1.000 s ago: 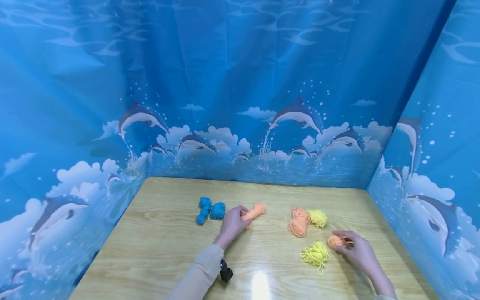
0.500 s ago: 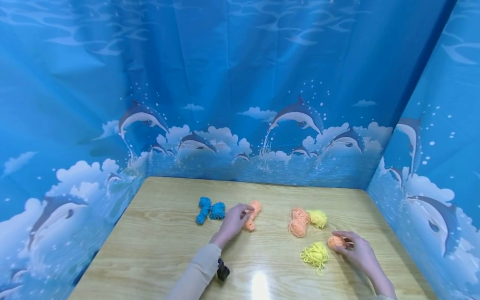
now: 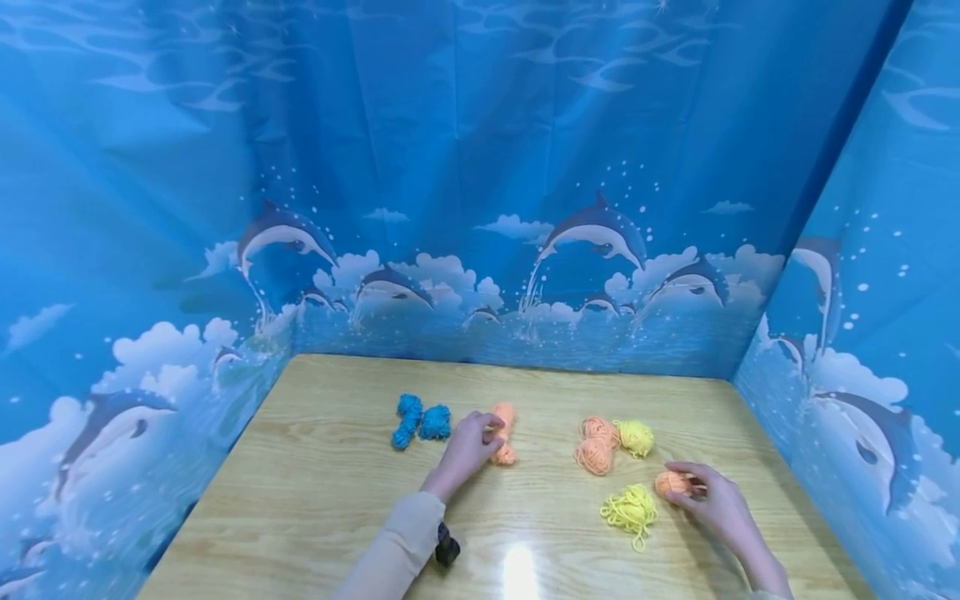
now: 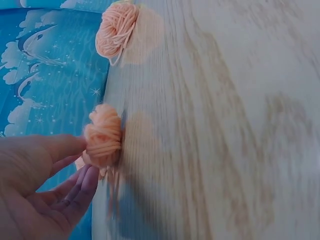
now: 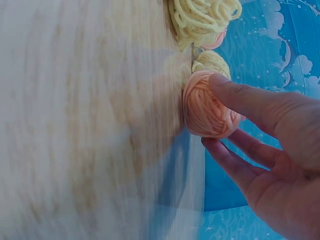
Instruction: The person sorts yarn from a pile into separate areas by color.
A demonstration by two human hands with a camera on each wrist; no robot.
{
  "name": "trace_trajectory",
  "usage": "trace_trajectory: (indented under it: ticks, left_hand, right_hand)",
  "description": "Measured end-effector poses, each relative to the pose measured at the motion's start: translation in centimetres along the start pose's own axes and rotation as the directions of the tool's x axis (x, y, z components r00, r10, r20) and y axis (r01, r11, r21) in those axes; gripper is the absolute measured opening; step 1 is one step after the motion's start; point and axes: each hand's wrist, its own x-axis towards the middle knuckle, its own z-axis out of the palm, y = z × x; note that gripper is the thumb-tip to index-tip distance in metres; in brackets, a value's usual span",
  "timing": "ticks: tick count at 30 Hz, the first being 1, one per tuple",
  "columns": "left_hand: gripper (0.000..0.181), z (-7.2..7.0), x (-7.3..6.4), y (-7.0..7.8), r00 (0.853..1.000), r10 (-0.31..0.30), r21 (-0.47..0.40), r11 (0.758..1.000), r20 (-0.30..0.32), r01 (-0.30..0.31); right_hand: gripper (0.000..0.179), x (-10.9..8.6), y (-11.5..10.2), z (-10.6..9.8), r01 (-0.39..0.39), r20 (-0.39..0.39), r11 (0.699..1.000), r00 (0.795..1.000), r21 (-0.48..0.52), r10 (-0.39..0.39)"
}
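Observation:
On the table, my left hand (image 3: 468, 446) holds the side of a long peach yarn skein (image 3: 505, 435). In the left wrist view the thumb meets that skein (image 4: 104, 136) on one side and the fingers curl in at its lower end, where loose strands hang. Over at the right, my right hand (image 3: 712, 500) pinches a small round peach yarn ball (image 3: 672, 483). The right wrist view has the thumb on top of this ball (image 5: 207, 107) and fingertips beneath it. Just left of it lies a loose yellow yarn bundle (image 3: 632, 510).
Two blue yarn bundles, one long (image 3: 407, 421) and one round (image 3: 435, 422), lie left of the left hand. Between the hands sit more peach yarn (image 3: 597, 446) and a yellow ball (image 3: 634, 437). A dolphin-print curtain (image 3: 480, 208) borders the wooden table (image 3: 300, 500).
The peach skein at my left hand has turned from a slant to nearly upright and shifted slightly left. My right hand and its yarn ball have stayed in place.

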Motion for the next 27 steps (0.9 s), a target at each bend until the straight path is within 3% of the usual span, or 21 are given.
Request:
trace_trajectory:
  ticks: [4,10,14,27]
  left_hand:
    - [0.027,0.00,-0.06,0.02,0.999,0.035,0.053,0.998,-0.020,-0.034]
    - [0.031,-0.01,0.06,-0.10,0.991,0.126,0.167,0.977,0.040,-0.131]
    - [0.033,-0.01,0.03,-0.03,0.992,0.108,0.166,0.979,0.066,-0.118]
    - [0.032,0.20,-0.08,0.20,0.995,0.094,0.150,0.984,0.030,-0.098]
  right_hand:
    - [0.049,-0.09,0.19,0.10,0.010,-0.031,1.000,0.999,-0.021,-0.011]
    - [0.050,0.01,0.35,0.20,-0.004,-0.010,0.999,1.000,-0.032,0.004]
    - [0.051,0.05,0.25,0.23,-0.003,0.003,1.000,1.000,-0.019,0.003]
    - [0.051,0.13,-0.28,-0.07,-0.028,0.003,1.000,1.000,-0.001,0.028]
